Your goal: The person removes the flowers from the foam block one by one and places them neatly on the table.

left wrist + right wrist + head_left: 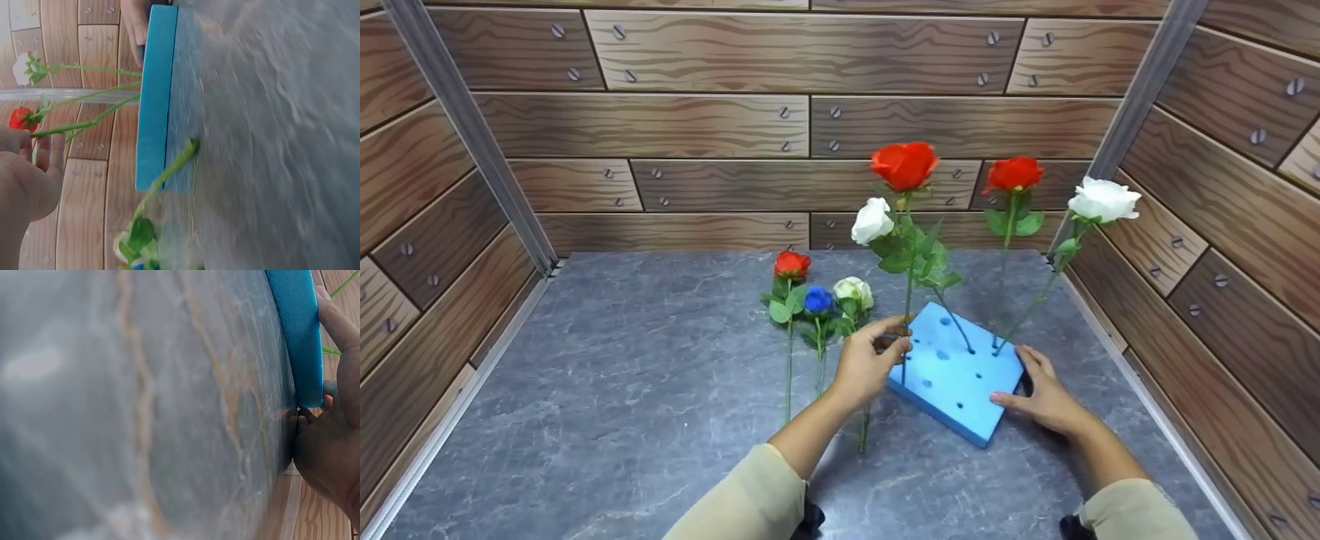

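Observation:
My left hand (870,360) pinches the stem of a tall red rose (905,166). In the head view the stem's lower end overlaps the left edge of a blue foam block (952,371); in the left wrist view the thick stem end shows short of the block. The right hand (1046,394) grips the block's right corner, its thumb on the top face and fingers along the side. Standing in the block's holes are a white rose (872,222) leaning left, another red rose (1015,175) and a larger white rose (1105,200) leaning right.
Left of the block, a red rose (792,265), a blue flower (818,300) and a pale white rose (853,292) lie on the grey marbled table (660,390). Wood-patterned walls (697,124) enclose the back and both sides.

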`<state>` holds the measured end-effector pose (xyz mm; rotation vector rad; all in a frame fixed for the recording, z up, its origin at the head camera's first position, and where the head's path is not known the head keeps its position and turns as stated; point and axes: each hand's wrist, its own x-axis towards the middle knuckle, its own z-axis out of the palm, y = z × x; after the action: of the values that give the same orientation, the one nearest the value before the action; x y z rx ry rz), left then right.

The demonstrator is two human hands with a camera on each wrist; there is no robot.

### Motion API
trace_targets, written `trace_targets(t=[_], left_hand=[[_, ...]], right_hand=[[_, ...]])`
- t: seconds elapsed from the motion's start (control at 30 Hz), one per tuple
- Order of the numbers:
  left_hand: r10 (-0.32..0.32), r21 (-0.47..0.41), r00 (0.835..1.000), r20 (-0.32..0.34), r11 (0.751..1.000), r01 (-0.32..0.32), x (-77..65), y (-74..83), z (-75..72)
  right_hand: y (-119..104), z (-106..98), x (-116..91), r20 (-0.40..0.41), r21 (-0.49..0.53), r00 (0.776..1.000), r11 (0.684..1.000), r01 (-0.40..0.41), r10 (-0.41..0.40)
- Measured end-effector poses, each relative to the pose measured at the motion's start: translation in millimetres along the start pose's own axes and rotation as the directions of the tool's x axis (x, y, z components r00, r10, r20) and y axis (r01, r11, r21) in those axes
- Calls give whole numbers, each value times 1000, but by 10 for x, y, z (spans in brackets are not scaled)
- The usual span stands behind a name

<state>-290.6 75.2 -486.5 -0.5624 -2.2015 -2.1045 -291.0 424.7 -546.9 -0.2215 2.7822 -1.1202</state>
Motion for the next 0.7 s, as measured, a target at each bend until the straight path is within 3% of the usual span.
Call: trace_targets(t=[0.4,0.7], left_hand=[[60,117,995,-77,992,-50,-152,56,-343],[-3,171,991,-134,985,26,-271,115,-646]], right_hand=[[14,-8,9,4,-28,1000,1000,5,-4],[0,-14,21,-4,-37,1000,999,29,-29]])
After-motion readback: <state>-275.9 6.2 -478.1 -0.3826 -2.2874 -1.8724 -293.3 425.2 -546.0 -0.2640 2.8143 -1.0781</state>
